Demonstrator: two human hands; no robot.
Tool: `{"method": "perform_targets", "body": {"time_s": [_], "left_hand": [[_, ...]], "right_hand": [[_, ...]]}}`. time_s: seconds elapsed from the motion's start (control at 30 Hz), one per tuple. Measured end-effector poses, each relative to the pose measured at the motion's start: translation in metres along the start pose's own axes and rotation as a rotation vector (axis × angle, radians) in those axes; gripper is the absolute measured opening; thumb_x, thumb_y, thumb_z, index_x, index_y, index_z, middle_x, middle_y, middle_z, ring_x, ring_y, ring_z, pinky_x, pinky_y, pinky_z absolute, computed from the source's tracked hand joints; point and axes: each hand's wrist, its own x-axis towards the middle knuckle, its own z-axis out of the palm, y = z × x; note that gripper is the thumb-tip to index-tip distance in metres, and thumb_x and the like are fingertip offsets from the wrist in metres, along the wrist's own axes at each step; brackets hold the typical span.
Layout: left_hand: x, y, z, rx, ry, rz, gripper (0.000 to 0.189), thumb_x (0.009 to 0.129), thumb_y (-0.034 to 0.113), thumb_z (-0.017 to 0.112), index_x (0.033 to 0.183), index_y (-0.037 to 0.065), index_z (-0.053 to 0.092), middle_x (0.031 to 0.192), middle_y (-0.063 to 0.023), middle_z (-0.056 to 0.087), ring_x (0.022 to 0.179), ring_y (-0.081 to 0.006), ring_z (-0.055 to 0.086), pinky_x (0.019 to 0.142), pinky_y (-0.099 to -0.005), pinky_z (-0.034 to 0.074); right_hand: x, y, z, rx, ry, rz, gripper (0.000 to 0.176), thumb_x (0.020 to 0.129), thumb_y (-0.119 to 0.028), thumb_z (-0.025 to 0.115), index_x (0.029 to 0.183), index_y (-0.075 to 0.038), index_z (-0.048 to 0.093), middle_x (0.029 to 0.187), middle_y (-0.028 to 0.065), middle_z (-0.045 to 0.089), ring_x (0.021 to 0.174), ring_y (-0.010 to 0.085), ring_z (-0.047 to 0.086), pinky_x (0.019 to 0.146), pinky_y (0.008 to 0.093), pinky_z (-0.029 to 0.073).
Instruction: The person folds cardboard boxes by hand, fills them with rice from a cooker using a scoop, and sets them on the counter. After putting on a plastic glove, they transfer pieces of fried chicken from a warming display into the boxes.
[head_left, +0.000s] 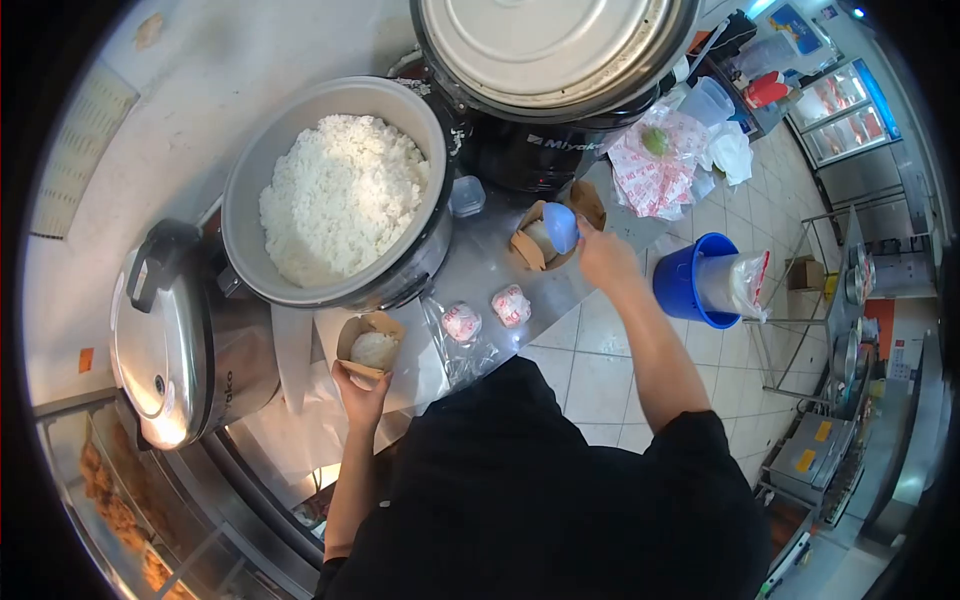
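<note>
My left hand [362, 396] grips the lower edge of a brown paper box [343, 343] with a mound of white rice [374, 350] inside. Out to the right, my right hand [606, 258] is closed on a light blue rice scoop [561, 228]. The scoop sits over a second brown paper box [527, 252], where some rice shows beside it. Between the two boxes lie two round bundles in red-printed white paper, one on the left [461, 322] and one on the right [511, 306]. A large open pot [237, 203] heaped with rice stands behind the first box.
A closed silver cooker [160, 345] stands at left, and a black lidded cooker [540, 145] at the back. A small clear plastic container [467, 196] is by the pot. Printed wrapping paper [650, 180] lies at the counter's right end. A blue bucket [676, 285] stands on the tiled floor.
</note>
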Motion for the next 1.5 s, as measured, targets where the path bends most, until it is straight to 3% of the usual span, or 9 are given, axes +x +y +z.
{"method": "perform_targets", "body": {"time_s": [0.2, 0.27, 0.43, 0.6, 0.67, 0.87, 1.0, 1.07, 1.5], "left_hand": [[-0.005, 0.003, 0.002, 0.061, 0.043, -0.05, 0.106, 0.068, 0.024, 0.094, 0.147, -0.008, 0.031, 0.137, -0.0236, 0.048, 0.134, -0.0375, 0.046, 0.115, -0.0466, 0.037], [-0.002, 0.004, -0.001, 0.176, 0.044, -0.052, 0.103, 0.066, 0.025, 0.095, 0.145, -0.007, 0.036, 0.137, -0.0242, 0.048, 0.133, -0.0395, 0.045, 0.113, -0.0487, 0.039], [-0.015, 0.002, -0.009, 0.211, 0.012, -0.128, 0.106, 0.062, 0.026, 0.097, 0.145, -0.004, 0.038, 0.138, -0.0246, 0.048, 0.133, -0.0432, 0.044, 0.114, -0.0509, 0.037], [-0.022, 0.001, -0.031, 0.601, 0.062, -0.002, 0.089, 0.066, 0.019, 0.09, 0.14, 0.002, 0.044, 0.136, -0.0237, 0.049, 0.132, -0.0467, 0.042, 0.112, -0.0561, 0.036], [-0.024, 0.009, -0.053, 0.584, 0.144, -0.081, 0.068, 0.074, 0.008, 0.08, 0.135, 0.003, 0.05, 0.135, -0.0238, 0.052, 0.13, -0.0446, 0.046, 0.109, -0.0548, 0.038], [0.014, 0.096, -0.095, 0.006, 0.265, 0.05, 0.046, 0.085, -0.006, 0.062, 0.13, 0.001, 0.058, 0.142, -0.0225, 0.054, 0.125, -0.0393, 0.055, 0.108, -0.048, 0.043], [0.055, 0.145, -0.076, -0.12, 0.21, 0.2, 0.067, 0.091, 0.002, 0.062, 0.154, -0.002, 0.039, 0.16, -0.0266, 0.04, 0.146, -0.0414, 0.042, 0.119, -0.045, 0.037], [0.065, 0.153, -0.073, -0.142, 0.171, 0.239, 0.078, 0.091, 0.004, 0.063, 0.16, -0.003, 0.026, 0.164, -0.0301, 0.03, 0.152, -0.0436, 0.034, 0.121, -0.045, 0.034], [0.084, 0.14, -0.092, -0.259, -0.016, 0.335, 0.089, 0.079, 0.004, 0.057, 0.161, -0.007, 0.023, 0.16, -0.0356, 0.034, 0.154, -0.0469, 0.024, 0.123, -0.0622, 0.02]], "right_hand": [[0.083, -0.008, 0.057, -0.279, -0.433, -0.046, 0.04, 0.094, -0.017, 0.06, 0.133, -0.007, 0.063, 0.124, 0.0154, 0.073, 0.111, 0.0346, 0.072, 0.091, 0.0482, 0.058], [0.089, -0.017, 0.062, -0.162, -0.184, -0.066, 0.026, 0.087, -0.008, 0.058, 0.103, -0.002, 0.078, 0.098, 0.0179, 0.078, 0.089, 0.0318, 0.077, 0.076, 0.0459, 0.06], [0.091, -0.021, 0.059, -0.315, -0.441, -0.197, 0.01, 0.073, -0.007, 0.071, 0.076, -0.004, 0.08, 0.09, 0.0195, 0.077, 0.082, 0.032, 0.077, 0.074, 0.0447, 0.06], [0.065, -0.002, 0.023, -0.28, -0.174, -0.272, 0.021, 0.086, -0.012, 0.059, 0.088, 0.0, 0.076, 0.087, 0.0222, 0.075, 0.082, 0.038, 0.075, 0.073, 0.0482, 0.059], [0.018, -0.018, -0.064, 0.006, -0.169, -0.049, 0.04, 0.093, -0.01, 0.052, 0.13, -0.006, 0.067, 0.075, 0.02, 0.071, 0.056, 0.0297, 0.068, 0.053, 0.0424, 0.052], [-0.054, -0.148, -0.203, 0.436, -0.181, -0.106, 0.039, 0.107, -0.024, 0.05, 0.142, -0.012, 0.06, 0.07, 0.0067, 0.065, 0.047, 0.012, 0.054, 0.049, 0.0296, 0.045], [0.031, -0.258, -0.158, 0.118, 0.152, -0.519, 0.038, 0.104, -0.014, 0.049, 0.138, -0.004, 0.06, 0.084, 0.0161, 0.073, 0.061, 0.026, 0.069, 0.057, 0.0389, 0.054], [0.054, -0.314, -0.134, -0.218, 0.202, -0.403, 0.039, 0.099, -0.011, 0.052, 0.131, 0.008, 0.059, 0.105, 0.0311, 0.073, 0.097, 0.0427, 0.074, 0.086, 0.0514, 0.058], [0.13, -0.397, -0.049, 0.152, -0.182, -0.311, 0.03, 0.096, -0.013, 0.054, 0.121, -0.004, 0.068, 0.091, 0.0246, 0.075, 0.076, 0.036, 0.076, 0.078, 0.0471, 0.058]]}}
